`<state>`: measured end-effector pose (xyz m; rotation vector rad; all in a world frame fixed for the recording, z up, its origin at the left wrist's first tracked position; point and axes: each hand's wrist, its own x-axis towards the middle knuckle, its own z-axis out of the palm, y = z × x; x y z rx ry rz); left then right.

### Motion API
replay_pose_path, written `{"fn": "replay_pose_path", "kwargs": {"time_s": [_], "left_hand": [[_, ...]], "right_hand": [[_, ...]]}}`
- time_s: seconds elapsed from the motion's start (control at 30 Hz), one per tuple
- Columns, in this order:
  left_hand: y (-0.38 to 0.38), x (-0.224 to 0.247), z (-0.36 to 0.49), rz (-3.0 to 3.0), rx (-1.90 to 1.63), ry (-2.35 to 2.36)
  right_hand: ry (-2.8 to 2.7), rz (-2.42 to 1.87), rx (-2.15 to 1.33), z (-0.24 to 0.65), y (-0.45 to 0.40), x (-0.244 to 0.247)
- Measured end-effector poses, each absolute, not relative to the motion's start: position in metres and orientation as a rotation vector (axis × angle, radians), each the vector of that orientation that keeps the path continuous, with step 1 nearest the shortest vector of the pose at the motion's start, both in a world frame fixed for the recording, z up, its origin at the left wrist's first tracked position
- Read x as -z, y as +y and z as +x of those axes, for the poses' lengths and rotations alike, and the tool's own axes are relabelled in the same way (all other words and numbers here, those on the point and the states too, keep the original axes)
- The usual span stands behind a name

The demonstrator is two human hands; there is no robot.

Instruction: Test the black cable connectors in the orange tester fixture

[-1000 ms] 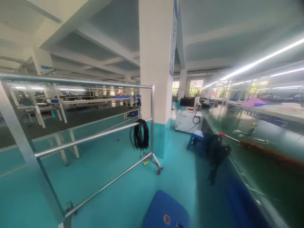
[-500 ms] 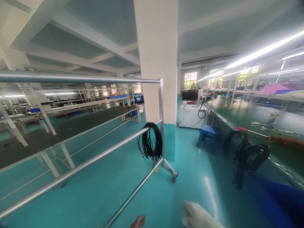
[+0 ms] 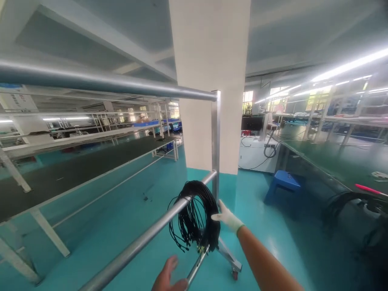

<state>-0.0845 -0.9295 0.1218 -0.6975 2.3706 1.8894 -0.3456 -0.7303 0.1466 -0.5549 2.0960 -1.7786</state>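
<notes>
A thick bundle of black cables (image 3: 212,214) hangs looped over the middle bar (image 3: 145,234) of a metal rack, close to its end post. My right hand (image 3: 228,216), in a white glove, reaches to the bundle's right side with thumb and fingers apart; the fingertips are at the cables, and whether they press on them I cannot tell. Below and left of the bundle, my bare left hand (image 3: 169,277) is raised with its fingers apart, slightly blurred, holding nothing. Loose cable ends dangle on the bundle's left side.
A wheeled rack foot (image 3: 233,264) stands on the green floor before a pillar (image 3: 209,133). Dark-topped workbenches (image 3: 91,165) line the left. At right are a blue stool (image 3: 283,182), a long green table (image 3: 333,153) and more dark cables (image 3: 345,206) by its edge.
I have come closer to the rack and the cable bundle. My gloved right hand has risen from the bottom of the view to the bundle; my left hand has come up a little.
</notes>
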Motion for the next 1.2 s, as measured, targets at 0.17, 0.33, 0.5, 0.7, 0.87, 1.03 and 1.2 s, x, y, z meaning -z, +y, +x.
{"fn": "replay_pose_path", "kwargs": {"time_s": [0.17, 0.33, 0.5, 0.7, 0.87, 1.03, 1.2], "left_hand": [[-0.929, -0.133, -0.231, -0.485, -2.090, 2.354], [-0.907, -0.135, -0.333, -0.182, -2.294, 2.202], [-0.886, -0.130, -0.343, -0.189, -2.455, 2.063], [-0.871, -0.146, -0.358, -0.278, -2.506, 1.983], [-0.883, -0.183, -0.351, -0.212, -2.319, 2.145], [-0.900, -0.247, -0.301, -0.178, -1.936, 2.600], [-0.883, -0.284, -0.343, 0.913, -0.142, 3.122]], "right_hand": [[1.956, -0.629, 1.760, -0.361, -0.755, -0.132], [2.013, -0.514, 1.721, -0.339, -0.770, -0.127], [2.375, -0.323, 1.537, -0.327, -0.774, -0.134], [2.511, -0.298, 1.670, -0.331, -0.783, -0.132], [2.518, -0.361, 1.637, -0.353, -0.769, -0.157], [2.529, -0.548, 1.511, -0.371, -0.741, -0.185], [2.537, -0.689, 1.404, -0.379, -0.736, -0.202]]}}
